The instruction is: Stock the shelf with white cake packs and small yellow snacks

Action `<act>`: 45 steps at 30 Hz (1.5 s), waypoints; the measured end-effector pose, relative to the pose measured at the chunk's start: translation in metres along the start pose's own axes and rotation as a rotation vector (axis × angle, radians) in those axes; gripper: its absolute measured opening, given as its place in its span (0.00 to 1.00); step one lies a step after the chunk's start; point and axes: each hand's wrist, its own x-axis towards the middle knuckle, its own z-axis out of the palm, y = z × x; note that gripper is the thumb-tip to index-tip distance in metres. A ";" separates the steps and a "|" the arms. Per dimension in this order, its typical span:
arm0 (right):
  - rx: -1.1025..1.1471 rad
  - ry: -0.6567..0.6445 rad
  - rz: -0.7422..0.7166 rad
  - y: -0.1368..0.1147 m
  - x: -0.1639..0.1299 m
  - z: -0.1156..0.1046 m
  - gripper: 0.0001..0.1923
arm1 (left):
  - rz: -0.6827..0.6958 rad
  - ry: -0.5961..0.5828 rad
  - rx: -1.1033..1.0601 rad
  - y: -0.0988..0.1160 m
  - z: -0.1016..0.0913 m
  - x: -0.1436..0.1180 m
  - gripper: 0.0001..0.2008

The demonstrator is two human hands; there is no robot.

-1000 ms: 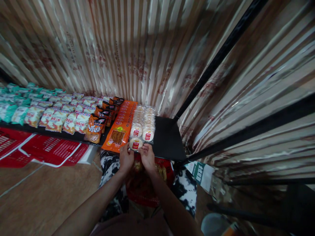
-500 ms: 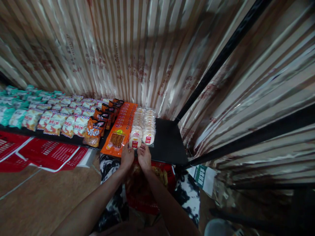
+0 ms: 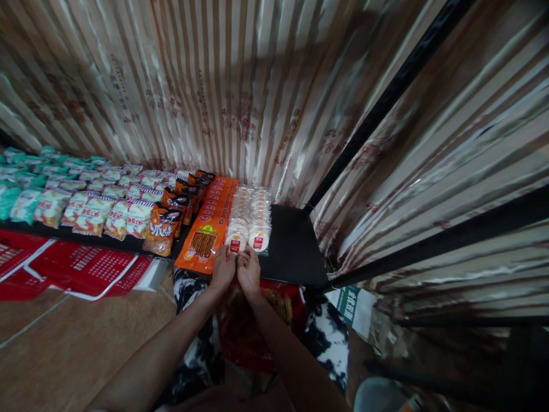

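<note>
At the front edge of the black shelf [image 3: 295, 252], left hand [image 3: 223, 268] and right hand [image 3: 249, 268] pinch the nearest round cake packet [image 3: 235, 243], at 12 o'clock from both; risk: pushing may buckle the cake row [image 3: 251, 214] or displace the orange packs [image 3: 210, 226] at 9 o'clock; striped curtain [image 3: 240, 86] behind; wooden floor [image 3: 77, 343] below.
</note>
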 end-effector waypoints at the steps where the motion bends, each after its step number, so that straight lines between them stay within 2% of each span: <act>1: -0.010 -0.003 0.001 -0.001 0.000 0.000 0.21 | 0.001 -0.001 0.004 0.000 0.000 0.001 0.17; 12: -0.044 -0.010 -0.042 -0.001 0.001 -0.003 0.23 | 0.054 0.001 0.035 0.002 0.003 0.000 0.16; 21: -0.018 -0.007 -0.046 0.003 -0.004 -0.001 0.23 | 0.102 0.049 0.046 -0.009 0.011 -0.003 0.13; 24: -0.075 0.002 -0.122 0.002 -0.008 -0.009 0.23 | 0.116 0.036 0.081 -0.009 0.009 -0.005 0.14; 30: -0.404 0.089 -0.313 0.001 -0.007 -0.040 0.25 | 0.218 -0.019 0.123 -0.009 0.008 -0.011 0.16; 36: -0.546 0.062 -0.335 0.015 0.005 -0.052 0.28 | 0.240 -0.081 0.213 -0.012 0.018 -0.013 0.18; 45: -0.533 0.077 -0.374 0.023 0.004 -0.055 0.27 | 0.244 -0.073 0.266 -0.009 0.015 -0.011 0.19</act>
